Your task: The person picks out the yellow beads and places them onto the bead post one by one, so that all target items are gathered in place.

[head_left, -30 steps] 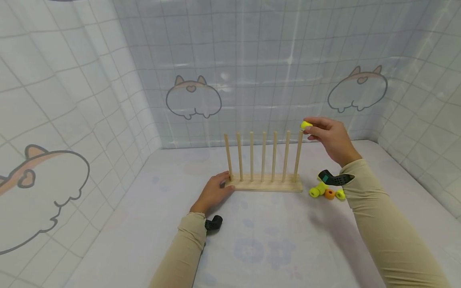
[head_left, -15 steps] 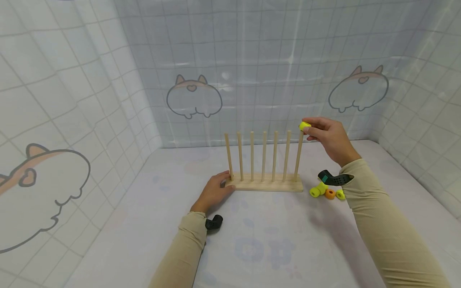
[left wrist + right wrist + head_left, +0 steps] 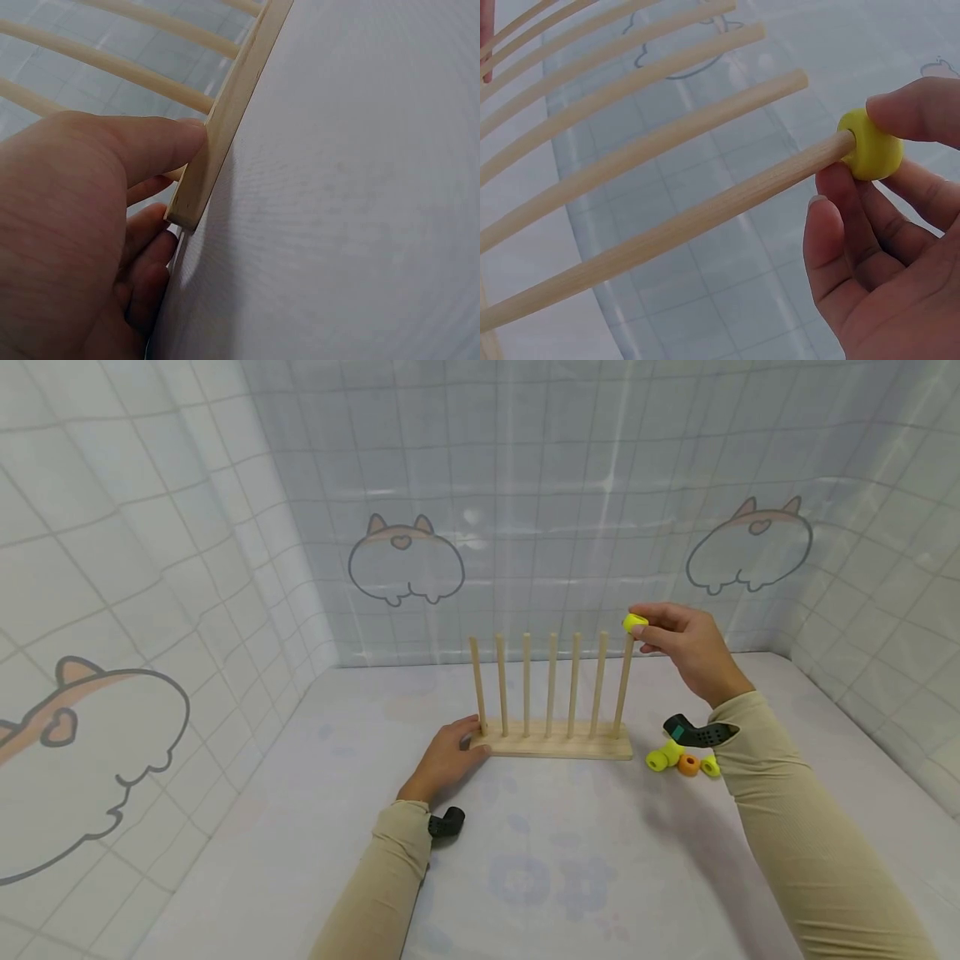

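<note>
A wooden peg rack (image 3: 551,745) with a row of upright dowels stands on the table. My left hand (image 3: 444,760) grips the left end of its base; in the left wrist view the thumb (image 3: 169,142) presses the base's edge (image 3: 217,146) and the fingers lie on the other side. My right hand (image 3: 686,643) pinches a yellow bead (image 3: 877,146) between thumb and fingers at the top of the rightmost dowel (image 3: 682,225). The dowel's tip is inside the bead's hole. The other dowels carry no beads.
Several loose yellow beads (image 3: 657,761) and an orange bead (image 3: 688,765) lie on the table right of the rack, partly under the right forearm. A white, grid-patterned sheet (image 3: 525,527) rises behind and at both sides.
My right hand has brought the yellow bead slightly left, from beside the rightmost dowel's top onto its tip. The left hand keeps its hold on the base.
</note>
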`<state>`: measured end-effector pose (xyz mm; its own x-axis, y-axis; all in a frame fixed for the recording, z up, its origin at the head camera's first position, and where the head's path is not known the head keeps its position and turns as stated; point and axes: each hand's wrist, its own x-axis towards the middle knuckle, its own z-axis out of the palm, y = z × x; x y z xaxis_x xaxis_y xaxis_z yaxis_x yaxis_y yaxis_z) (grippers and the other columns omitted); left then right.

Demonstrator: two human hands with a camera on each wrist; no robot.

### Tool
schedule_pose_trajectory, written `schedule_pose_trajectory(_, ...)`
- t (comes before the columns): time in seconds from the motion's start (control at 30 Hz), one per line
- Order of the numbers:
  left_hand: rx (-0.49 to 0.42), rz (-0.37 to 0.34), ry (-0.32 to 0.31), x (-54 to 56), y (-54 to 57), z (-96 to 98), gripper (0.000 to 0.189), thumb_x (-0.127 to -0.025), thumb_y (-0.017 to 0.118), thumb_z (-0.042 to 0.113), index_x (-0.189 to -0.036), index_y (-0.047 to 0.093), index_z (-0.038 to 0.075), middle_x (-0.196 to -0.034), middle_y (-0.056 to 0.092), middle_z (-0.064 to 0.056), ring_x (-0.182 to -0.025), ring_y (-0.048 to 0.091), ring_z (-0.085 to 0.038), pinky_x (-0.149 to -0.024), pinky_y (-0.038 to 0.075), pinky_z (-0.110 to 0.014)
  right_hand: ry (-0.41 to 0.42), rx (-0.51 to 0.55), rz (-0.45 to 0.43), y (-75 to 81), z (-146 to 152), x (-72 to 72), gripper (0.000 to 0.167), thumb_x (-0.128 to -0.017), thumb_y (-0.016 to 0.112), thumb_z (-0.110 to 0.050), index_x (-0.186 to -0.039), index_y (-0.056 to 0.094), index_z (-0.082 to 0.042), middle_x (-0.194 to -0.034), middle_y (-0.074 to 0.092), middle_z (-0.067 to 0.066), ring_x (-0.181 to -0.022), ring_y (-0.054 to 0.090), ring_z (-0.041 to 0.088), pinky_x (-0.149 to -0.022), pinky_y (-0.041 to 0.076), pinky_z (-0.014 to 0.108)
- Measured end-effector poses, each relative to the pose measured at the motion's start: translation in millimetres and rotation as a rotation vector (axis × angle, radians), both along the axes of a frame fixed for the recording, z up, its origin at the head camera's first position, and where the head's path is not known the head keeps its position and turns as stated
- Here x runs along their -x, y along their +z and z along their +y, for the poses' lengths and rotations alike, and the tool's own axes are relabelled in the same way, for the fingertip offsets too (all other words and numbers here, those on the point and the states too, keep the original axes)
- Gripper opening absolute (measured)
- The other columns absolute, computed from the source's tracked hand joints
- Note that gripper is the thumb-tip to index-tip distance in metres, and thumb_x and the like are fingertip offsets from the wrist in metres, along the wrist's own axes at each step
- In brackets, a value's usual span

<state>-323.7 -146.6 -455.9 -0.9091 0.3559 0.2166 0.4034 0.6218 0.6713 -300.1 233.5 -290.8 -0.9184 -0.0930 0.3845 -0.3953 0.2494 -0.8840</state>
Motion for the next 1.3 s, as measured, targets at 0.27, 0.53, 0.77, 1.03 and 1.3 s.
schedule_pose_trajectory(0.27, 0.017, -0.009, 0.014, -0.6, 1.2, 0.2, 0.052, -0.094, 0.066, 0.026, -0.141, 0.057, 0.004, -0.152, 0.047, -0.008, -0.143, 0.037, -0.033, -0.117, 0.028, -0.048, 0.025, 0.004, -0.001, -1.2, 1.7, -0.3, 0.044, -0.097, 0.069, -0.023, -0.135, 0.061, -0.003, -0.119, 0.064, 0.006, -0.104, 0.061, 0.022, -0.086, 0.055, 0.029)
schedule_pose_trajectory(0.53, 0.007, -0.016, 0.016, -1.4, 1.8, 1.0, 0.052, -0.094, 0.066, 0.026, -0.141, 0.058, 0.004, -0.152, 0.047, -0.007, -0.143, 0.036, -0.033, -0.118, 0.028, -0.049, 0.043, 0.013, -0.001, -2.3, 2.4, -0.1, 0.043, -0.097, 0.069, -0.020, -0.135, 0.061, -0.002, -0.117, 0.065, 0.007, -0.103, 0.061, 0.022, -0.087, 0.055, 0.030)
schedule_pose_trajectory(0.77, 0.001, -0.021, 0.024, -1.1, 1.7, 0.9, 0.051, -0.094, 0.066, 0.025, -0.140, 0.059, 0.005, -0.152, 0.047, -0.006, -0.143, 0.036, -0.032, -0.118, 0.028, -0.048, 0.045, -0.005, -0.009, -4.2, 2.6, -1.7, 0.042, -0.097, 0.069, -0.022, -0.133, 0.061, -0.002, -0.118, 0.064, 0.007, -0.105, 0.061, 0.021, -0.086, 0.055, 0.026)
schedule_pose_trajectory(1.03, -0.007, -0.006, 0.011, 0.2, 1.4, 1.4, 0.051, -0.093, 0.067, 0.024, -0.139, 0.060, 0.003, -0.151, 0.048, -0.008, -0.143, 0.037, -0.032, -0.118, 0.029, -0.047, 0.027, -0.059, -0.025, -5.4, 3.5, -2.2, 0.046, -0.096, 0.069, -0.030, -0.135, 0.061, -0.005, -0.121, 0.064, 0.008, -0.106, 0.060, 0.025, -0.089, 0.054, 0.028)
schedule_pose_trajectory(1.3, 0.001, -0.015, 0.017, 1.4, 0.2, 0.5, 0.052, -0.093, 0.067, 0.025, -0.140, 0.059, 0.004, -0.152, 0.048, -0.007, -0.143, 0.037, -0.031, -0.118, 0.028, -0.046, 0.030, -0.067, -0.019, -6.7, 3.7, -3.0, 0.045, -0.097, 0.068, -0.028, -0.135, 0.061, -0.004, -0.119, 0.064, 0.008, -0.104, 0.061, 0.021, -0.089, 0.053, 0.029)
